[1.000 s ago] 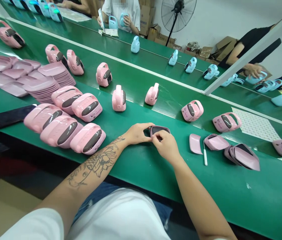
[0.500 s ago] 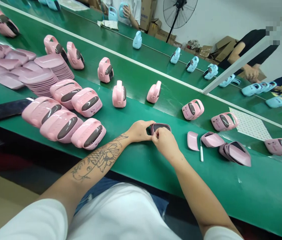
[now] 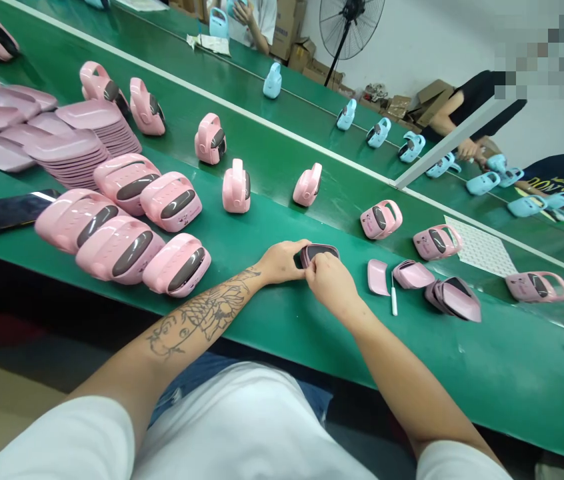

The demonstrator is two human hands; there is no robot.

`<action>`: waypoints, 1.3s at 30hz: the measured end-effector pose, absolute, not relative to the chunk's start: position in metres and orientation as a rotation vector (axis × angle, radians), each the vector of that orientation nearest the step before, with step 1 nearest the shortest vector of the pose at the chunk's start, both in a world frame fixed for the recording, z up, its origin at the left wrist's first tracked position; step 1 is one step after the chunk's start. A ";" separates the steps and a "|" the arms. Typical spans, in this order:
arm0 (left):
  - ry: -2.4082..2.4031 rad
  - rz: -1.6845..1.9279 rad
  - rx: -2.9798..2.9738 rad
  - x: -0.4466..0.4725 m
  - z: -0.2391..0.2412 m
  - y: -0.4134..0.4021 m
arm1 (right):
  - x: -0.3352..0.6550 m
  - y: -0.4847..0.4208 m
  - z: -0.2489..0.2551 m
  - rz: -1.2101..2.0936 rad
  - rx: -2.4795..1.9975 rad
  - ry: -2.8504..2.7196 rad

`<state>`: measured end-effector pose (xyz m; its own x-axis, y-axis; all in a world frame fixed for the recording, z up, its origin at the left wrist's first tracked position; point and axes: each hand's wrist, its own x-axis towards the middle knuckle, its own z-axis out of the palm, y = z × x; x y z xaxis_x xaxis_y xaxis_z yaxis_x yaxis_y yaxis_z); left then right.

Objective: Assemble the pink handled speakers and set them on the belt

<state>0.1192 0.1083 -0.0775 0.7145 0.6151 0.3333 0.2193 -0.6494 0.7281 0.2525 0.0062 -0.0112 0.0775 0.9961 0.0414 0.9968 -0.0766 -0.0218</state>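
Observation:
On the green table in front of me lies a small pink cover with a dark inset (image 3: 323,250). My left hand (image 3: 285,261) grips its left end between thumb and fingers. My right hand (image 3: 329,280) is closed over its near side, fingertips pressed together at the dark part; whether they pinch anything is hidden. To the right are a loose pink cover (image 3: 378,277), a white-handled tool with a thin shaft (image 3: 395,300), and more pink covers with dark insets (image 3: 412,274), some of them stacked (image 3: 455,298).
Pink handled housings (image 3: 177,263) cluster at left, before stacks of pink covers (image 3: 69,150) and a dark flat object (image 3: 7,215). More pink housings (image 3: 307,185) stand along the belt. Beyond a white rail (image 3: 242,107), light-blue housings (image 3: 272,81) and co-workers appear. A slanted post (image 3: 427,160) rises at right.
The view has shifted slightly, so most things on the right appear further left. Both hands stay at the same cover, with the right fingers a little more curled over it.

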 end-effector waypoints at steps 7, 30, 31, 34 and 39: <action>0.695 0.737 2.246 0.123 -0.080 0.104 | 0.254 0.002 -0.012 -0.030 -2.287 -2.102; 0.386 0.941 2.458 0.109 -0.062 0.113 | 0.269 -0.018 0.000 -0.058 -2.098 -1.794; 0.357 0.955 2.461 0.112 -0.062 0.112 | 0.269 -0.020 0.001 -0.031 -2.065 -1.783; 0.303 1.024 2.455 0.119 -0.062 0.111 | 0.269 -0.025 0.007 0.069 -1.946 -1.737; 0.263 1.214 2.387 0.111 -0.047 0.104 | 0.272 -0.040 0.012 0.205 -1.715 -1.499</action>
<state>0.1112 0.1044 -0.0475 0.5951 0.3617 0.7176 -0.0318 -0.8817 0.4707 0.2718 -0.0404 0.0117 0.2750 0.8819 0.3828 0.7466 0.0549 -0.6630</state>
